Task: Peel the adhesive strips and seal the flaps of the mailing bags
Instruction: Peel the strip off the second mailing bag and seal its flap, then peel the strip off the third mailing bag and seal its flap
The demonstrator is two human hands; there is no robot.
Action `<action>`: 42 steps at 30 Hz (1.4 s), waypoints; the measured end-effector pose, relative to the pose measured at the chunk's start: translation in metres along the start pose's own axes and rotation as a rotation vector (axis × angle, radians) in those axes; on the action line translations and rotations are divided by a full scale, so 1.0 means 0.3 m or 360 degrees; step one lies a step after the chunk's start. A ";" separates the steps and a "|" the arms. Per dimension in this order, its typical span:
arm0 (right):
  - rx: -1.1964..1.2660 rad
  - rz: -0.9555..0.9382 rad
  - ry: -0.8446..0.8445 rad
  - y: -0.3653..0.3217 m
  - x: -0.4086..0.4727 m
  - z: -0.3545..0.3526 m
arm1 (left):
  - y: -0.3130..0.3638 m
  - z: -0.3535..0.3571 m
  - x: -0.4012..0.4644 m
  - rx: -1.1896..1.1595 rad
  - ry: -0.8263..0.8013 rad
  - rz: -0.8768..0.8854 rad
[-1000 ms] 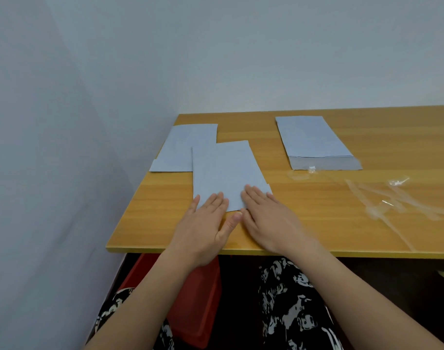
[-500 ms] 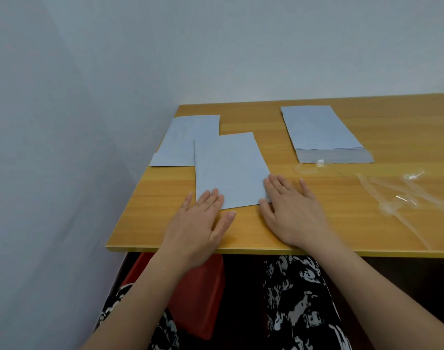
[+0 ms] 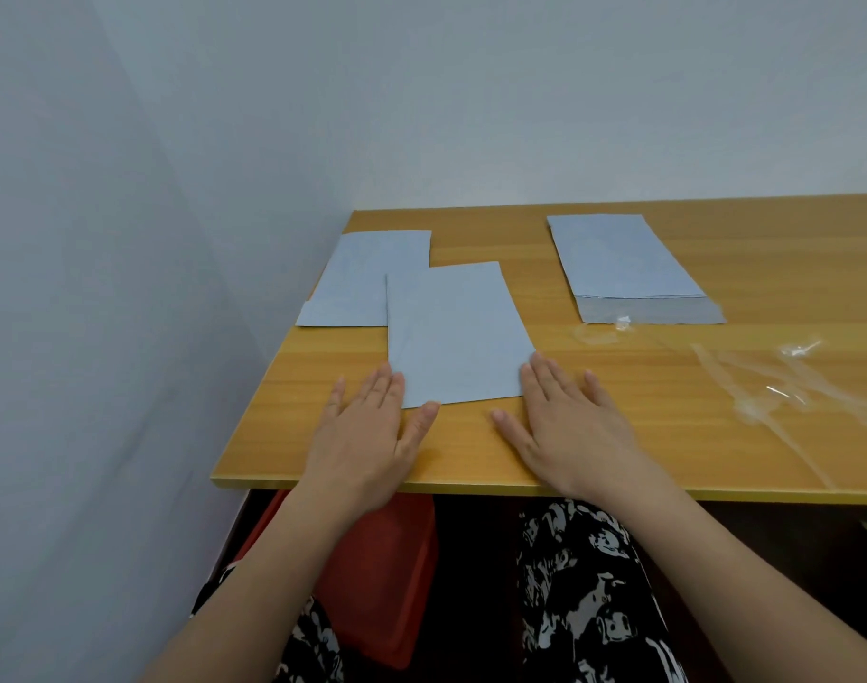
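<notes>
Now, flat hands [image 3: 367,436] flank bag [image 3: 453,332] edges

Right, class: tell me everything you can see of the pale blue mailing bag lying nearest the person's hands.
The pale blue mailing bag is a flat, matte rectangle, slightly skewed on the wooden table. Its far left corner overlaps another pale blue bag. The left hand touches its near left corner, thumb at the near edge; the right hand touches its near right corner.

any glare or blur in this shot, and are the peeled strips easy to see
Head view: soft even light, no harsh glare, sharp focus; the table edge bows slightly from the wide lens; the clear strips nearly vanish against the wood, showing only by faint glints.
</notes>
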State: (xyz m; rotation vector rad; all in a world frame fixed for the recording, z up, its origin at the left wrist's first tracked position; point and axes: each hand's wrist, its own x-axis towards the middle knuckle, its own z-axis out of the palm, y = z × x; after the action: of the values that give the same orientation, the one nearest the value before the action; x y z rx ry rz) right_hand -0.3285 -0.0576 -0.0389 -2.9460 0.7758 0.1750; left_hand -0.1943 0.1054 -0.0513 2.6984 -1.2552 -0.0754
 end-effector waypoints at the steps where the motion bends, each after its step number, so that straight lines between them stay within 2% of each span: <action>1: -0.0030 0.0062 0.0004 0.001 0.005 -0.004 | -0.007 0.007 0.003 -0.0001 0.0049 -0.0051; 3: -0.0035 0.0100 0.0085 -0.013 0.017 -0.009 | -0.015 0.012 0.016 -0.0089 0.0116 -0.0150; 6: 0.0182 -0.0197 0.0174 -0.063 0.037 -0.010 | -0.013 -0.010 0.067 -0.0284 0.0183 -0.0218; 9: 0.0390 -0.0391 0.0084 -0.104 0.080 -0.004 | -0.008 -0.039 0.140 -0.0434 0.0253 -0.0233; 14: 0.0434 -0.0182 0.0107 -0.046 0.227 -0.024 | -0.024 -0.041 0.258 -0.0340 0.0250 -0.0356; 20: 0.0580 -0.0062 0.0163 0.009 0.401 -0.047 | -0.025 0.004 0.373 -0.0155 0.0100 -0.0389; 25: 0.0559 0.0039 0.0266 0.030 0.492 -0.056 | -0.039 0.002 0.451 -0.0098 0.0086 -0.0404; 33: 0.0435 0.0042 0.0380 0.056 0.552 -0.033 | -0.060 0.016 0.546 -0.0020 0.0043 -0.0346; 42: 0.0350 0.0036 0.0307 0.060 0.574 -0.018 | -0.060 0.006 0.536 0.0006 0.0027 -0.0343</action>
State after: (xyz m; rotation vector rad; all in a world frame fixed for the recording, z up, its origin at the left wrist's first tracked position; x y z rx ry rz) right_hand -0.1881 -0.1572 -0.0575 -2.7732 0.7943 -0.1841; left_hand -0.0771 -0.0060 -0.0524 2.8209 -0.9560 -0.0762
